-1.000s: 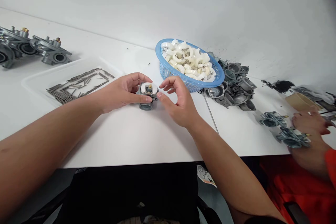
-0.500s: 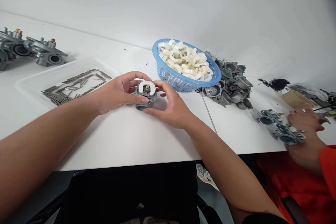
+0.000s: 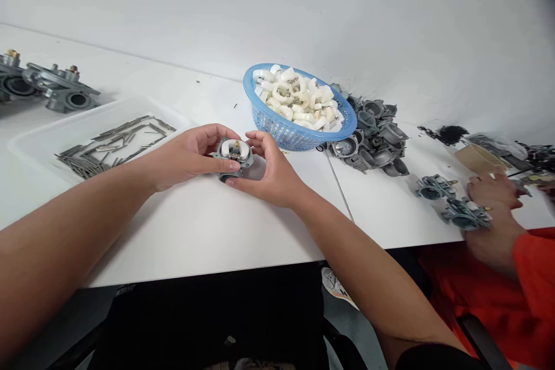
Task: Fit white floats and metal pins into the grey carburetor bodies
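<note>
A grey metal carburetor (image 3: 247,163) is between my two hands, its open bowl side facing up. In it sits a white horseshoe-shaped float (image 3: 244,151) around a small brass piece. My left hand (image 3: 191,155) grips the carburetor from the left, thumb across its near edge and fingers behind. From the right, my right hand (image 3: 275,176) curls around it, its thumb at the lower round opening and its fingertips near the far rim. My palms partly hide the body's sides.
A blue basket (image 3: 299,134) of white floats stands behind my hands. On the left is a white tray (image 3: 32,141) with metal pins; carburetors (image 3: 65,89) stand beyond. Grey carburetor bodies (image 3: 375,139) are piled right of the basket. A co-worker's hand (image 3: 494,191) is at far right, near two carburetors.
The white float has tipped down and now lies lower in the carburetor. Both hands keep their hold. The whole view has shifted slightly.
</note>
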A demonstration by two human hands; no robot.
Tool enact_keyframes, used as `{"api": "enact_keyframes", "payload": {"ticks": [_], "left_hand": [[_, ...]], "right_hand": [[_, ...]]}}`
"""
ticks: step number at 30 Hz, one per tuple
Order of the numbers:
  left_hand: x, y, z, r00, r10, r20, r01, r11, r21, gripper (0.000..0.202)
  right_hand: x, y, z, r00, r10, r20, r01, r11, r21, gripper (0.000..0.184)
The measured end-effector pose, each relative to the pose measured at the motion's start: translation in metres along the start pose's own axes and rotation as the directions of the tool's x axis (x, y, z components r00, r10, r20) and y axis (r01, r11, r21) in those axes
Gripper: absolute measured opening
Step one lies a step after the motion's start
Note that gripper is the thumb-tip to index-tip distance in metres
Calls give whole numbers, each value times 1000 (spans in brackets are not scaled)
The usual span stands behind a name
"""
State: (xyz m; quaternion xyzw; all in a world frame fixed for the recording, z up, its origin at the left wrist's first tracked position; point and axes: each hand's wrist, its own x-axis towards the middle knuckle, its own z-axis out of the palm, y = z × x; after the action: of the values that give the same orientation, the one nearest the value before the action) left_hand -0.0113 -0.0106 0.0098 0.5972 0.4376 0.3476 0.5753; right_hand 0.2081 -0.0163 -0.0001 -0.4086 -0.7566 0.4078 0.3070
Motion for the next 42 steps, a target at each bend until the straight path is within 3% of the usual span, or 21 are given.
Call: {"api": "enact_keyframes", "payload": {"ticks": [5, 9, 12, 16, 23, 30, 35, 38, 42], "left_hand": [[-2, 0, 1, 1000, 10, 15, -10, 998, 57, 43], [0, -3, -1, 998, -31, -56, 36, 994, 106, 57], [1, -7, -1, 999, -36, 0, 36, 995, 94, 64], [-1, -11, 0, 997, 18, 79, -23, 997, 71, 69], [-2, -12, -1, 999, -27, 45, 21, 991, 136, 72], [-4, -13, -1, 997, -42, 59, 28, 972, 234, 67], [-4, -14, -2, 994, -31, 100, 3, 962, 273, 60], [-3, -19, -5, 996, 22, 86, -44, 964, 264, 53], [-2, -22, -5, 998, 34, 60, -48, 970, 239, 49]], "right_hand": [[1, 1, 3, 1000, -19, 7, 19, 999, 48, 98], [3, 5, 5, 997, -69, 40, 64, 993, 103, 91], [1, 7, 4, 995, -90, 51, 85, 992, 98, 87], [-5, 4, 2, 998, 0, 68, -4, 998, 63, 85], [-28, 1, -8, 996, 79, 31, -82, 989, 120, 91], [-79, 11, -40, 979, 198, -45, -185, 961, 205, 97], [-119, 18, -71, 923, 304, -235, -263, 946, 191, 103], [-136, 12, -88, 907, 275, -319, -240, 960, 146, 97], [-151, -5, -107, 918, 232, -323, -226, 972, 57, 94]]}}
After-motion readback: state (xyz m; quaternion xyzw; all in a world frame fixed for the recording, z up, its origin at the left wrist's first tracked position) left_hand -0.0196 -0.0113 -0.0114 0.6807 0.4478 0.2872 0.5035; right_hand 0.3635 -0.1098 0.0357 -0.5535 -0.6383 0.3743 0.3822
